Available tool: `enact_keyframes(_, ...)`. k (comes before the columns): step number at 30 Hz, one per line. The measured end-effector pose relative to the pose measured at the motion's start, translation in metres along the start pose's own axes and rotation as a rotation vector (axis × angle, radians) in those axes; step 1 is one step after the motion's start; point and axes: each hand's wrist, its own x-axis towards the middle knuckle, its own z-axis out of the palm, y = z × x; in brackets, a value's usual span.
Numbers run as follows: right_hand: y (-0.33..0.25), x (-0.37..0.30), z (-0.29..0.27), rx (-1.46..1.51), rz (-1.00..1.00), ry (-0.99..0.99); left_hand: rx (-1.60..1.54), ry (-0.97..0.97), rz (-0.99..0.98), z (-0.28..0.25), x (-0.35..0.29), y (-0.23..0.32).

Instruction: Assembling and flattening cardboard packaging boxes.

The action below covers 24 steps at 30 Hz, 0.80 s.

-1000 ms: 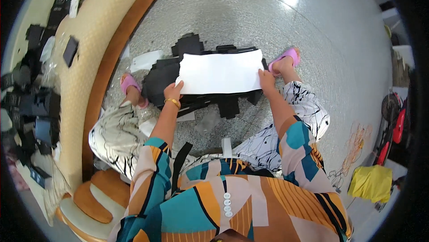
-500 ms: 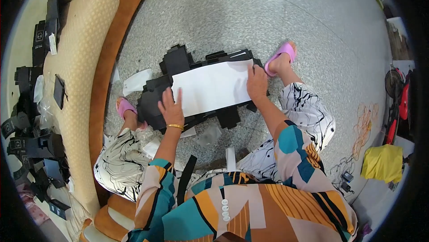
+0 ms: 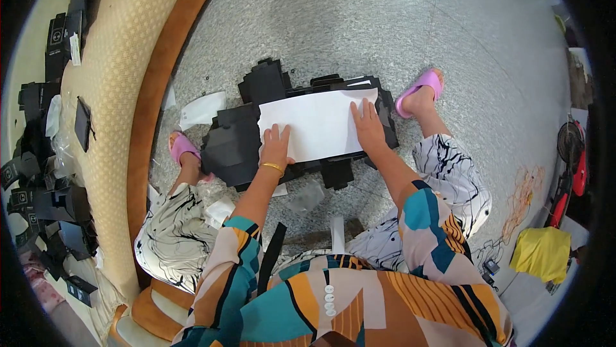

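White sheet (image 3: 319, 126) partly hides black cardboard (image 3: 232, 135); sofa (image 3: 125, 71) cut off above.

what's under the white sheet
Under the white sheet lies a pile of flat black pieces, which stick out past its edges on all sides. What lies directly beneath the sheet, where the left hand and right hand rest, is covered.

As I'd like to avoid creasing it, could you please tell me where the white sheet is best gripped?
Probably by its two short ends, coming in from left and right: the white sheet is long and lies across the black pile. The left hand and right hand rest near those ends.
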Motion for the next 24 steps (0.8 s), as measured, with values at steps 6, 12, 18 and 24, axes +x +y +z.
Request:
enact_keyframes(6,-0.003,0.007,0.011,-0.038,-0.005,-0.041,0.192,-0.037,-0.078,-0.013,0.018,0.017)
enact_keyframes(12,-0.005,0.033,0.008,-0.159,0.148,-0.271,0.343,-0.059,-0.147,0.01,0.045,0.018)
enact_keyframes(18,-0.005,0.04,0.024,-0.143,0.126,-0.217,0.351,-0.214,-0.152,-0.02,0.05,0.015)
enact_keyframes(24,0.004,0.04,0.035,-0.108,-0.072,0.018,0.276,0.515,-0.172,0.079,0.054,-0.034)
